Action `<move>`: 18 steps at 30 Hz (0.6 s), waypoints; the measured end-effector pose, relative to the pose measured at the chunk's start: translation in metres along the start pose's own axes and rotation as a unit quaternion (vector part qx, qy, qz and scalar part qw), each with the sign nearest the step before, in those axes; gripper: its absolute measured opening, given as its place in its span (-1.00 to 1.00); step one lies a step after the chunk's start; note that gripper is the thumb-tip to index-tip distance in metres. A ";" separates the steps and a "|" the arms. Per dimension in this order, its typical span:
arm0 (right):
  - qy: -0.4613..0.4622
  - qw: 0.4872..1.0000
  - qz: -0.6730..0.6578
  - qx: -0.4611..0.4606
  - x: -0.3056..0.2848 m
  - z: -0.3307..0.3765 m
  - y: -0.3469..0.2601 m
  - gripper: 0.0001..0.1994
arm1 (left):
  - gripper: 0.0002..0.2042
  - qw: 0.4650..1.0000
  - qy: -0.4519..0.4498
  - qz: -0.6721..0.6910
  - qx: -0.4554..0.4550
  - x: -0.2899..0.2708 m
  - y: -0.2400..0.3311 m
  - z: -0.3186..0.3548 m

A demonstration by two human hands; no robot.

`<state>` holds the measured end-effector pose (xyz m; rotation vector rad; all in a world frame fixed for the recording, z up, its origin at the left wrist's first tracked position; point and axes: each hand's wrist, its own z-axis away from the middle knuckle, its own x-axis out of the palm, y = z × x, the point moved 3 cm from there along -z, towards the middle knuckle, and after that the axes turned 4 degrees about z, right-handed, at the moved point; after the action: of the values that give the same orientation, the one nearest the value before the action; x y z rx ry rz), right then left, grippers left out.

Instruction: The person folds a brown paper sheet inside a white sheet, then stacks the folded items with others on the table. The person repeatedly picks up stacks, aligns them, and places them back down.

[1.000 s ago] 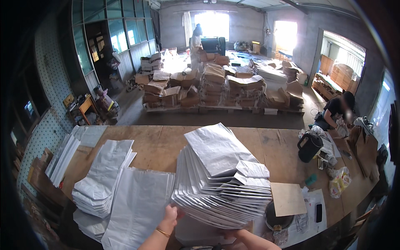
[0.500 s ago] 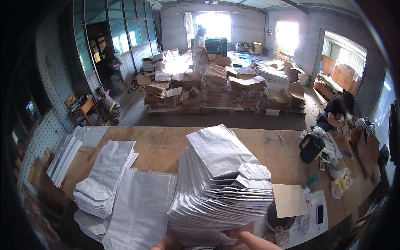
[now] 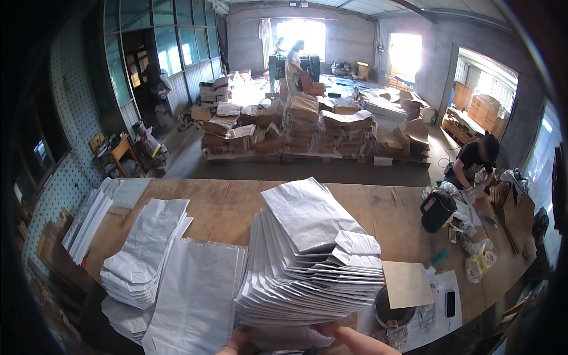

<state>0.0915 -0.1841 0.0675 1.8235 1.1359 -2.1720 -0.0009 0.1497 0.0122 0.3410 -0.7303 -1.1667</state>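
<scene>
Fanned stack of white paper bags (image 3: 310, 266): one, layers too many to count; at the near edge of the table (image 3: 219, 198). Left hand (image 3: 239, 339) and right hand (image 3: 325, 328): one each, at the stack's near lower edge; fingers hidden, grip cannot be told. Step in hand, apparently: steadying the stack. Next move calls for even two-handed support. White piles (image 3: 198, 290) to its left: at least two. Kettle (image 3: 438, 212): one. Phone (image 3: 451, 304): one.

The right forearm (image 3: 365, 343) is slanted inward, shown at greater length than the left forearm (image 3: 228, 350); the left hand (image 3: 241, 336) and right hand (image 3: 325, 327) are held low, apart, their fingers largely hidden.
</scene>
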 end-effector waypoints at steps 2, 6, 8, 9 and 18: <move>0.022 1.000 0.002 -0.004 0.009 0.003 0.006 -0.50 | -0.64 1.000 0.017 0.007 0.000 0.001 -0.002 -0.004; 0.022 0.999 -0.017 -0.017 0.013 0.004 0.009 -0.46 | -0.64 0.999 0.021 0.031 -0.011 0.003 -0.007 -0.003; 0.015 0.999 -0.024 -0.026 0.005 0.003 0.001 -0.44 | -0.64 0.999 0.009 0.046 -0.022 0.003 -0.009 -0.003; 0.011 0.999 -0.026 -0.020 0.003 0.002 0.001 -0.43 | -0.64 0.998 -0.001 0.053 -0.029 0.005 -0.009 -0.003; -0.131 0.980 -0.011 0.148 0.021 0.029 0.052 -0.41 | -0.65 0.996 0.092 0.017 -0.015 -0.014 -0.037 -0.032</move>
<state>0.0879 -0.2302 0.0249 1.5561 0.8188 -2.6154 -0.0079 0.1442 -0.0382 0.4033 -0.5560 -1.0962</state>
